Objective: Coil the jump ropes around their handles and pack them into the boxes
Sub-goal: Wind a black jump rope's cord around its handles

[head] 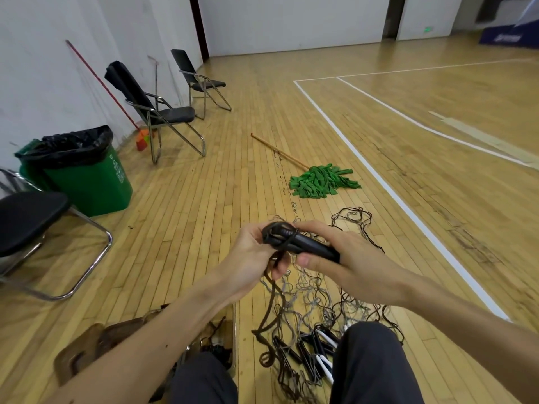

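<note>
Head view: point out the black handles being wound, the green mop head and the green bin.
black handles [311, 245], head view, on the middle of the dark shaft.
green mop head [322, 182], head view, on the middle of the cloth strips.
green bin [96, 188], head view, on its front wall.

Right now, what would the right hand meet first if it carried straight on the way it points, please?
Probably the left hand, which holds the rope-wound end of the black jump rope handles that the right hand grips; depth between them is unclear.
</note>
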